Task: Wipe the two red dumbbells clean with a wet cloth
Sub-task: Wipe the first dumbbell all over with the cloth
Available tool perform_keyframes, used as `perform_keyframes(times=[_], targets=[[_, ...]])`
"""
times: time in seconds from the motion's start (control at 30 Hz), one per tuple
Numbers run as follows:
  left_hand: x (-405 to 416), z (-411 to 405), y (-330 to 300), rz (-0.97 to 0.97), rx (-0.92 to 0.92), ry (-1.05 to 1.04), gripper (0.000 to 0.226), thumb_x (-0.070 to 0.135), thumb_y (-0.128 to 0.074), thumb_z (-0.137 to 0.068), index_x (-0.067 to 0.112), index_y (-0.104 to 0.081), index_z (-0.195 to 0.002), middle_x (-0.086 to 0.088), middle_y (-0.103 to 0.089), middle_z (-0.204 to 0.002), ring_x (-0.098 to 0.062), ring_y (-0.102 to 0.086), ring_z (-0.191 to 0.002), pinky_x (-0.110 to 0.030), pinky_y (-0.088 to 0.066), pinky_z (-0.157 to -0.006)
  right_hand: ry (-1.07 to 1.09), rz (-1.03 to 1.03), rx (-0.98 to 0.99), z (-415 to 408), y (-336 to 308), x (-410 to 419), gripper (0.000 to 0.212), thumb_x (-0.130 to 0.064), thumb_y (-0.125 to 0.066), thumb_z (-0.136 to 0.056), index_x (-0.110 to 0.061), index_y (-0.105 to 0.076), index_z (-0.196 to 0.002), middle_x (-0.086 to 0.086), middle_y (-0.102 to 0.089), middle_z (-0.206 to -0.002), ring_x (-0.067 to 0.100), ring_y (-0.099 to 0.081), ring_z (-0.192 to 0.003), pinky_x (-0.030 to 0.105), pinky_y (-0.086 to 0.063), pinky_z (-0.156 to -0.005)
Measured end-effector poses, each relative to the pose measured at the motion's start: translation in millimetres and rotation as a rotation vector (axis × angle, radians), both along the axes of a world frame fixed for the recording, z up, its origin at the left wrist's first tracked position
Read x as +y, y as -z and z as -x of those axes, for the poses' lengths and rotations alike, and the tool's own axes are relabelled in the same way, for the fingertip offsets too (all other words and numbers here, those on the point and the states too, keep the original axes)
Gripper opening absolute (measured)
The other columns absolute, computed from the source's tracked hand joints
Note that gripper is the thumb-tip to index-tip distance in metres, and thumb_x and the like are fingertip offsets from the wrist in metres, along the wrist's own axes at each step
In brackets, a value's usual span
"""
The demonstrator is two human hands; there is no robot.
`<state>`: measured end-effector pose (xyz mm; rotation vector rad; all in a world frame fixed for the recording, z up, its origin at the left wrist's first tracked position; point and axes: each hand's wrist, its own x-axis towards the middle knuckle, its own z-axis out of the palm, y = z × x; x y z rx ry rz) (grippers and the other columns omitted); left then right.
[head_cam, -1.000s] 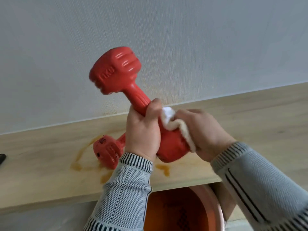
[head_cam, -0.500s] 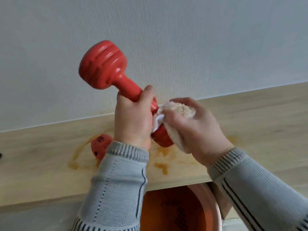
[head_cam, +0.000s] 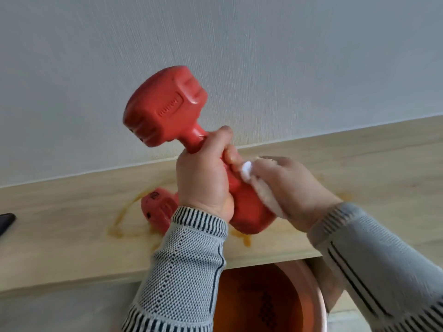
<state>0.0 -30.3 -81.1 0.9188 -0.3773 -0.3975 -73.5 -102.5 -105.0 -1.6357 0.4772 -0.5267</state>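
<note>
Above the front edge of the counter (head_cam: pixel 359 168), near its middle, I hold one red dumbbell (head_cam: pixel 167 109) tilted, its upper head up and to the left against the wall (head_cam: pixel 263 44), its lower head down near the wood. My left hand (head_cam: pixel 203 180) has fingers and thumb wrapped tight around the handle. My right hand (head_cam: pixel 294 188) has its fingers curled around the white cloth (head_cam: pixel 249 174), pressing it against the lower head and the base of the handle (the cloth is bunched, mostly hidden under my palm). Behind my left wrist, the second dumbbell (head_cam: pixel 155 207) lies on the counter, only one head of it showing. Orange-brown wet streaks (head_cam: pixel 119 226) ring it and reach the front edge. At the far left edge sits a dark object (head_cam: pixel 6 222) I cannot identify. Below the front edge stands an orange basin (head_cam: pixel 309 283), beside my grey striped sleeves (head_cam: pixel 182 271).
</note>
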Motion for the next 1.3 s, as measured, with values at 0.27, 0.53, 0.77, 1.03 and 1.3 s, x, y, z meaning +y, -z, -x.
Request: perform_keyframes(times=[0.27,0.53,0.77,1.03,1.3], targets=[[5,-15,2,0.066,0.107,-0.042,0.043,0.002,-0.056,-0.085,0.017,-0.043,-0.047,0.001,-0.036,-0.045,-0.014,-0.036,-0.038,-0.021,-0.032,-0.044,0.113,0.355,-0.059,-10,7,17,0.058,-0.053,-0.057,-0.062,-0.006,-0.07,-0.093,0.013,-0.071,-0.094,0.021,-0.064,-0.084,0.033,-0.047,-0.078],[10,-12,-3,0.22,-0.139,0.179,0.022,0.015,-0.066,-0.067,0.021,-0.048,-0.056,0.004,-0.043,-0.048,-0.012,-0.043,-0.043,-0.031,-0.036,-0.056,-0.506,-0.754,-0.236,7,3,-12,0.024,-0.041,-0.065,-0.073,-0.022,-0.072,-0.085,0.007,-0.066,-0.097,0.026,-0.065,-0.084,0.049,-0.055,-0.068],[3,-25,-6,-0.051,0.303,0.078,0.025,0.02,-0.06,-0.095,0.012,-0.055,-0.073,-0.001,-0.058,-0.06,-0.012,-0.059,-0.047,-0.026,-0.052,-0.052,0.284,0.483,-0.331,1,3,-5,0.063,-0.044,-0.071,-0.064,-0.015,-0.058,-0.118,0.003,-0.066,-0.103,0.013,-0.065,-0.089,0.022,-0.052,-0.079],[7,-12,-5,0.085,0.288,0.034,0.041,0.022,-0.063,-0.092,0.018,-0.041,-0.057,0.003,-0.038,-0.047,-0.01,-0.038,-0.037,-0.02,-0.042,-0.043,0.196,0.683,-0.004,-2,-8,20,0.041,-0.052,-0.066,-0.072,-0.015,-0.071,-0.088,0.004,-0.07,-0.08,0.021,-0.065,-0.078,0.031,-0.052,-0.072],[7,1,-11,0.293,0.293,0.146,0.033,0.019,-0.049,-0.091,0.024,-0.037,-0.061,0.011,-0.033,-0.048,-0.006,-0.032,-0.038,-0.02,-0.039,-0.046,-0.364,-0.797,-0.205,1,8,-23,0.021,-0.029,-0.06,-0.076,-0.011,-0.06,-0.088,0.014,-0.052,-0.09,0.023,-0.055,-0.075,0.039,-0.042,-0.074]])
